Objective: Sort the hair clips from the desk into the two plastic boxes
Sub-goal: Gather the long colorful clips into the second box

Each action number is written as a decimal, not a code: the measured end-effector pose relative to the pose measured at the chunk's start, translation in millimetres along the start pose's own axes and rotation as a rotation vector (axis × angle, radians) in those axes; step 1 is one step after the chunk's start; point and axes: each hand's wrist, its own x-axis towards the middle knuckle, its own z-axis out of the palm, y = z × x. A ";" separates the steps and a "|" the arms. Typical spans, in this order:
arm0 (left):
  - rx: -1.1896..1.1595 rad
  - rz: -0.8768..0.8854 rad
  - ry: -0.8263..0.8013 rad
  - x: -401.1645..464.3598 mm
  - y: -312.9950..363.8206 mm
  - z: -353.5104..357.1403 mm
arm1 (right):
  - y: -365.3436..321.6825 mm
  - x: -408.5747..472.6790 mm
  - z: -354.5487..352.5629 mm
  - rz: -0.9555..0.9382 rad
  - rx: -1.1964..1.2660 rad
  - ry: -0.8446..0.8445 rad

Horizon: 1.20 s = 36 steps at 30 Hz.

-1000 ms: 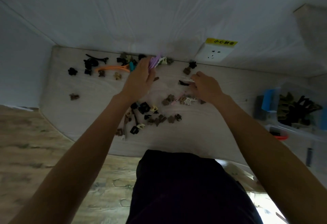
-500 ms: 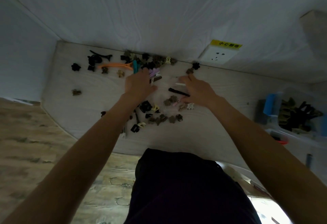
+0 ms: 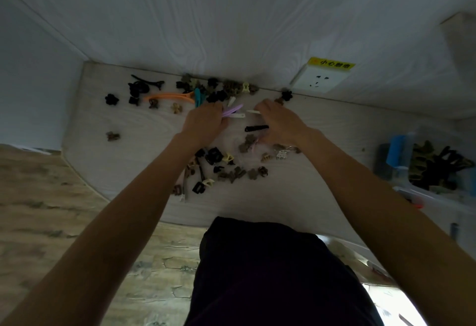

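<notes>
Many small hair clips lie scattered on the pale desk (image 3: 116, 160), mostly black, brown and cream. My left hand (image 3: 204, 123) grips a bunch of purple clips (image 3: 233, 110) near the back of the desk. My right hand (image 3: 279, 122) reaches over a white flat clip (image 3: 253, 112), fingertips at it; whether it holds the clip is unclear. A black bar clip (image 3: 256, 128) lies just below that hand. A long orange clip (image 3: 168, 97) and a teal clip (image 3: 197, 96) lie to the left. A clear plastic box (image 3: 425, 142) with dark clips stands at the right edge.
The wall rises directly behind the desk, with a white socket (image 3: 319, 80) at the back right. A blue item (image 3: 395, 150) sits at the box. A second clear container (image 3: 432, 198) lies nearer, at the right. Wooden floor shows on the left.
Both hands have moved further toward the back of the desk. My right hand has left the middle pile and reached the white clip. My left hand still carries the purple clips.
</notes>
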 end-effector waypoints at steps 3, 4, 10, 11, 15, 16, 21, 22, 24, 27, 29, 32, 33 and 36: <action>-0.028 0.010 -0.016 1.1 -3.2 0.7 | 0.1 -0.7 0.0 0.015 0.040 0.009; -0.031 0.018 -0.020 1.0 -4.8 1.5 | 1.0 -1.0 0.5 0.013 0.035 0.004; -0.191 0.008 0.145 -5.1 -10.1 -0.7 | 8.2 -6.1 -0.2 0.025 -0.032 0.022; -0.231 -0.002 0.180 -5.7 -9.6 -2.9 | 10.2 -7.9 -2.4 0.047 -0.037 0.014; -0.289 -0.026 0.217 -6.0 -4.6 -9.8 | 17.8 -15.1 -6.9 0.091 -0.060 -0.014; -0.295 -0.037 0.207 -6.0 -2.7 -10.0 | 20.8 -16.9 -5.6 0.094 -0.068 -0.016; -0.332 -0.036 0.156 -9.6 7.4 -17.1 | 31.8 -27.3 -4.1 0.122 -0.104 -0.010; -0.333 -0.036 0.148 -12.1 10.5 -18.5 | 30.6 -30.6 -7.1 0.133 -0.087 0.010; -0.341 -0.046 0.154 -17.4 16.7 -21.7 | 25.0 -41.0 -16.2 0.167 -0.017 0.073; -0.352 -0.051 0.163 -27.2 36.0 -22.5 | 21.4 -73.4 -26.5 0.200 0.165 0.206; -0.377 -0.021 0.166 -33.6 57.5 -20.6 | 24.5 -110.7 -27.4 0.231 0.324 0.325; -0.388 0.060 0.124 -43.3 95.7 -15.4 | 37.2 -183.2 -14.0 0.332 0.479 0.463; -0.385 0.104 0.114 -46.5 110.5 -13.6 | 43.1 -209.7 -7.2 0.378 0.503 0.481; -0.382 0.254 0.075 -57.1 162.0 -4.7 | 69.1 -289.1 15.1 0.567 0.542 0.475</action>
